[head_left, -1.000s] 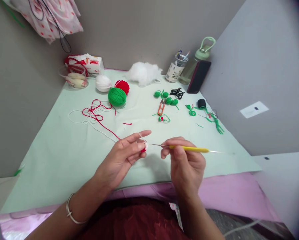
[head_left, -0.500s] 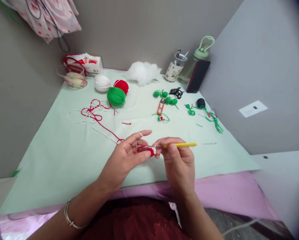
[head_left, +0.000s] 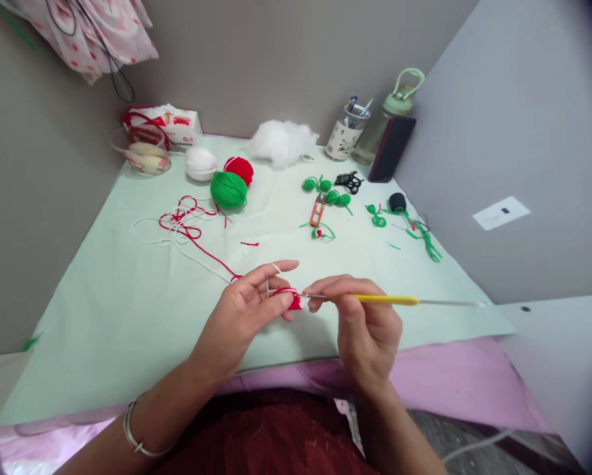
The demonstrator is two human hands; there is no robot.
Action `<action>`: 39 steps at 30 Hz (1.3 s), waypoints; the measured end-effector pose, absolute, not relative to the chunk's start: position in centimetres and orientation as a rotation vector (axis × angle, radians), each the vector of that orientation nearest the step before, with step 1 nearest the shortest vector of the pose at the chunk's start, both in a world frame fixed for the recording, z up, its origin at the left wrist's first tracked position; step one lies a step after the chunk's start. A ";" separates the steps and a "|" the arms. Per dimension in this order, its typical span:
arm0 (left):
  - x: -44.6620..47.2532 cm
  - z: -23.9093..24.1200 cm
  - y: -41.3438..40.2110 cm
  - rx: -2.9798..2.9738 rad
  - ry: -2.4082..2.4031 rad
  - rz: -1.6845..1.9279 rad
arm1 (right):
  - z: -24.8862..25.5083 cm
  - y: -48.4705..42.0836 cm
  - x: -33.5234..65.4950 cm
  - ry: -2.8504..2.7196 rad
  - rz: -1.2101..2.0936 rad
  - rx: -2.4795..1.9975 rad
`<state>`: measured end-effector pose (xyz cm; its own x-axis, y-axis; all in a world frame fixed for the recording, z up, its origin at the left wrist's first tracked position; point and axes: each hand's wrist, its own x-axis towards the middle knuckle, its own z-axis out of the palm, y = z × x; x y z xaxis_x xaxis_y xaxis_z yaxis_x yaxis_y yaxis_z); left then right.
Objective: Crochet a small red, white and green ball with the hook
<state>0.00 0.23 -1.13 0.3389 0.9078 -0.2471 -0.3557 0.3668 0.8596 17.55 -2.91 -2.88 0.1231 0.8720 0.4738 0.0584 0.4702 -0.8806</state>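
Observation:
My left hand [head_left: 249, 303] pinches a small red and white crochet piece [head_left: 296, 301] between thumb and fingers. White yarn loops over its raised index finger. In my right hand [head_left: 367, 323] is a crochet hook with a yellow handle [head_left: 387, 299], held nearly level. The hook's tip end is at the right edge of the piece; whether it sits in a stitch is too small to tell. Red and white yarn [head_left: 189, 227] trails from the left hand in loose tangles toward a white yarn ball [head_left: 201, 163] and a red yarn ball [head_left: 239, 171].
A green yarn ball [head_left: 229, 190] sits by the red one. Orange thread snips [head_left: 318, 211] lie among small green crochet pieces [head_left: 332, 197]. Farther back are white stuffing [head_left: 282, 143], a pen cup [head_left: 346, 135], a bottle [head_left: 399, 102] and a phone [head_left: 392, 150]. A black claw clip [head_left: 349, 181] lies nearby.
My right hand has moved right with the crochet hook, drawing its tip to the piece's right edge. The left hand keeps its hold, shifted very slightly.

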 end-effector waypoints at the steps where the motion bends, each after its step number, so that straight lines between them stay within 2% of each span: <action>1: 0.0 -1.1 0.2 0.795 0.833 0.954 | -2.8 -3.0 17.5 -1.384 0.662 -0.922; 10: 0.6 -1.0 -0.2 0.716 0.801 0.968 | -3.7 -4.0 17.4 -1.890 -0.086 -1.046; 12: 0.7 -1.0 -0.2 0.592 0.729 0.891 | -4.0 -4.1 17.3 -1.959 -0.160 -1.072; 15: 0.6 -1.1 0.1 0.466 0.679 0.828 | -3.9 -4.3 17.2 -1.855 -0.025 -1.050; 23: 0.6 -0.7 0.2 0.616 0.745 0.957 | -2.6 -3.3 16.9 -1.230 0.712 -0.925; 28: 1.1 -0.8 -0.2 0.686 0.757 0.957 | -2.7 -2.8 16.2 -1.350 0.626 -0.971; 34: 1.2 -1.3 0.1 0.538 0.703 0.921 | -3.6 -3.4 16.5 -1.678 0.162 -1.041; 36: 0.9 -1.4 0.4 0.452 0.671 0.850 | -3.5 -3.2 16.9 -1.592 0.243 -1.039; 39: 0.7 -1.3 0.6 0.421 0.681 0.855 | -3.0 -2.7 17.2 -1.266 0.566 -1.039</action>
<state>0.68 0.62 -1.32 0.4682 0.8000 -0.3752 -0.5450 0.5957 0.5900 17.17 -2.70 -3.03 0.2558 0.8312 0.4936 0.1860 0.4588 -0.8689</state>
